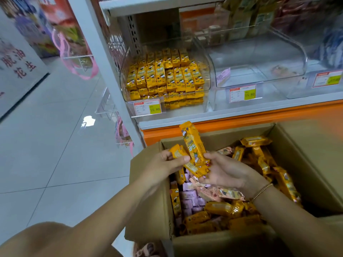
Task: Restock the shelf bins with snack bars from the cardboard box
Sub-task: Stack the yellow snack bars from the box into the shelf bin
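Fingers (pixel 182 158) of left hand (pixel 165 166) pinch a short yellow snack bar (pixel 177 152), thumb on top. Right hand (pixel 227 173) grips a long yellow snack bar (pixel 194 147), thumb on its side and fingers curled under. Both bars touch, held just above the cardboard box (pixel 148 175) at its rear-left corner.

Room: shop aisle. Glossy white floor tiles (pixel 46 130) left of the box, with a glare spot. The box stands open against a shelf unit, whose orange band (pixel 241 115) runs directly behind the box. Inside the box are loose bars (pixel 220 208): mostly yellow, some peach, some lilac.

Writing: two price tags (pixel 147 108) above and behind the box read "15.80" on a yellow-green patch; the rest is too small. A third tag further right is unreadable. A signboard (pixel 16 60) far left of the box carries red Chinese characters; "油" and "花生" are legible. Wrapper print is too blurred to read.

Around: a clear bin (pixel 123 80) above and behind the box's left side is packed with rows of yellow bars. The next clear bin (pixel 259 58), behind the box's middle, holds a pink slip (pixel 222 76). Both bins have curved clear front walls. Pink straps (pixel 89 71) and clear acrylic brackets (pixel 105 104) hang off the shelf upright, left of and behind the box. There is a beaded bracelet (pixel 261 191) on the right wrist. The hands cover part of the box contents.
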`<action>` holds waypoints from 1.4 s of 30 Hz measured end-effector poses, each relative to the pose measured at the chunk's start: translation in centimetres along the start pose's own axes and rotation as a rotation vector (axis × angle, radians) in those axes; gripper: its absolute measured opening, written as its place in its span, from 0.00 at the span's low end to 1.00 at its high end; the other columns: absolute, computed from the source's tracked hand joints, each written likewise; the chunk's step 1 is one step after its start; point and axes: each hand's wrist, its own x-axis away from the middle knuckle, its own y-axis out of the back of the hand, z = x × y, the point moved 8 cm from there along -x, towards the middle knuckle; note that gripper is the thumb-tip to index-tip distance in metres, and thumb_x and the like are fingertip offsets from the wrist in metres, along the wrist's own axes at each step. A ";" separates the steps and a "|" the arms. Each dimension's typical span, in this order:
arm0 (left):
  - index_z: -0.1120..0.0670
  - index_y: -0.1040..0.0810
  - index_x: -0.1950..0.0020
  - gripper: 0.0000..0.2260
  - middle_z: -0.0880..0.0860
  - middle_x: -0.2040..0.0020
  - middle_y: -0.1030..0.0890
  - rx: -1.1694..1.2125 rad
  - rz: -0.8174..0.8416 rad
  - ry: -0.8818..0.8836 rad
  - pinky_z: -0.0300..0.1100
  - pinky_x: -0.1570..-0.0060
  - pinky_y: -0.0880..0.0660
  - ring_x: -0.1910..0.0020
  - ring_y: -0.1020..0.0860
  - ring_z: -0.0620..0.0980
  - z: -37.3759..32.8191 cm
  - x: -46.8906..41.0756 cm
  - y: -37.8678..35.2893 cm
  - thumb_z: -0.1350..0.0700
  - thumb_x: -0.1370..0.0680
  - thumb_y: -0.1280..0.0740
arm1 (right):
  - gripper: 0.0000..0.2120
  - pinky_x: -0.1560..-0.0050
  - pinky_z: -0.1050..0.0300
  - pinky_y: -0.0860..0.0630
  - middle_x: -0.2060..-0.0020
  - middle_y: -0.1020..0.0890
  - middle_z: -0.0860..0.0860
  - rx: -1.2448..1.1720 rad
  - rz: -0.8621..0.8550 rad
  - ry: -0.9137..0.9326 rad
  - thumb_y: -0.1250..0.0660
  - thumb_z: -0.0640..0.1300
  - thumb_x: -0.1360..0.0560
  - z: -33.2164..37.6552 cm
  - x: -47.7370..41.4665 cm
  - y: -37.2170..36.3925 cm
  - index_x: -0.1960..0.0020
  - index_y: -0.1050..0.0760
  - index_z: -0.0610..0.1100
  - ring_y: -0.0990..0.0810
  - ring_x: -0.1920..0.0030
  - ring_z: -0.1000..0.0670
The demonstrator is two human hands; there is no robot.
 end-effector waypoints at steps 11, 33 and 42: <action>0.57 0.20 0.49 0.14 0.56 0.50 0.16 0.292 -0.036 0.021 0.41 0.49 0.21 0.49 0.18 0.50 -1.6 -0.2 1.8 0.54 0.32 0.29 | 0.36 0.37 0.48 0.30 0.36 0.24 0.39 0.211 0.018 0.132 0.21 0.47 0.35 2.8 0.4 -1.6 0.31 0.30 0.38 0.24 0.39 0.41; 0.54 0.20 0.39 0.24 0.60 0.37 0.23 0.461 0.391 -0.007 0.60 0.40 0.28 0.39 0.23 0.59 -5.5 0.6 1.2 0.51 0.34 0.22 | 0.23 0.76 0.64 0.37 0.75 0.30 0.45 1.098 -0.570 0.624 0.35 0.59 0.30 13.0 7.1 -5.0 0.67 0.30 0.38 0.32 0.78 0.53; 0.58 0.23 0.37 0.17 0.64 0.38 0.23 0.216 0.354 0.120 0.55 0.42 0.25 0.45 0.21 0.58 -4.4 0.6 -0.8 0.53 0.24 0.35 | 0.30 0.77 0.64 0.32 0.82 0.25 0.49 1.141 -0.543 0.356 0.36 0.65 0.36 10.0 3.0 -4.7 0.62 0.27 0.35 0.27 0.81 0.54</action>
